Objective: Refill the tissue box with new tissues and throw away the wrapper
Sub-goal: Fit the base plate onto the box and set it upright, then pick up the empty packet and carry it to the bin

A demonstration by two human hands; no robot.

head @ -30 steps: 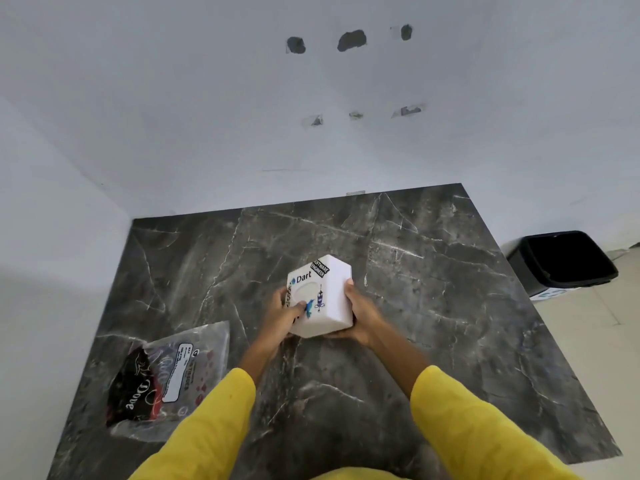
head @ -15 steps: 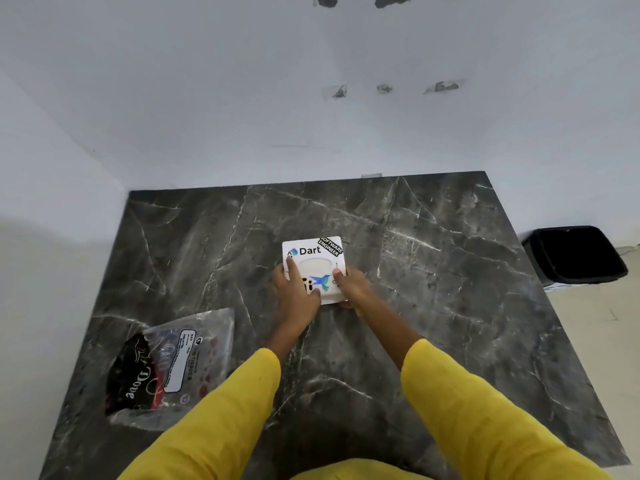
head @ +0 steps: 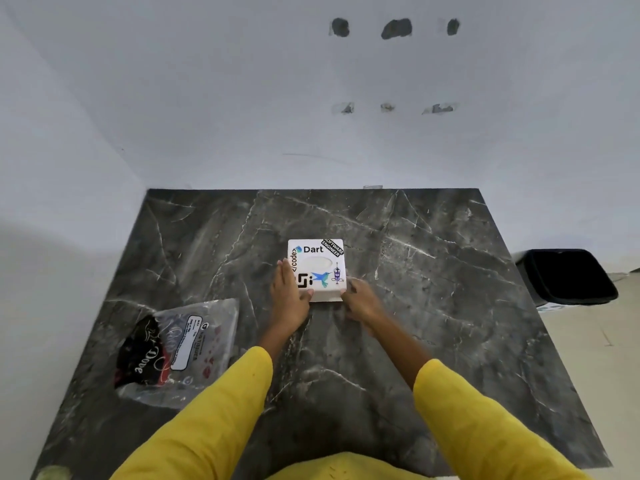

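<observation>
The tissue box (head: 317, 268) stood upright mid-table on the dark marble table (head: 433, 306), its oval slot up, with the left hand (head: 289, 296) flat against its left side and the right hand (head: 360, 299) loose at its near right corner, neither clasping it. The box looked refilled, while the wrapper (head: 180, 348) lay well apart at the near left, not yet thrown away; the black bin (head: 568, 275) sat on the floor past the table's right edge, and the way across looked clear

Tissue box (head: 317, 268): "Dart"; wrapper (head: 180, 348): "Dove"
</observation>
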